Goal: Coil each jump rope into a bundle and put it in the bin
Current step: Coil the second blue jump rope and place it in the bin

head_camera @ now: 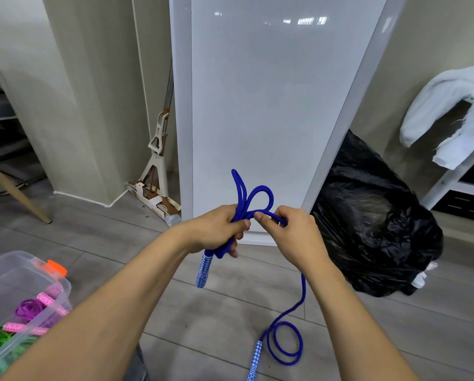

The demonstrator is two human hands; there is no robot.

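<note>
The blue jump rope (253,200) is mid-coil: its loops and one handle are clenched in the closed left hand (216,229), while a strand is pinched by the right hand (291,232). Slack trailing below must next be gathered; the bin (24,281) waits lower left.

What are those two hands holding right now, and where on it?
A blue jump rope. The left hand grips its gathered loops just above one handle; the right hand pinches the cord beside them. The other handle hangs free.
</note>
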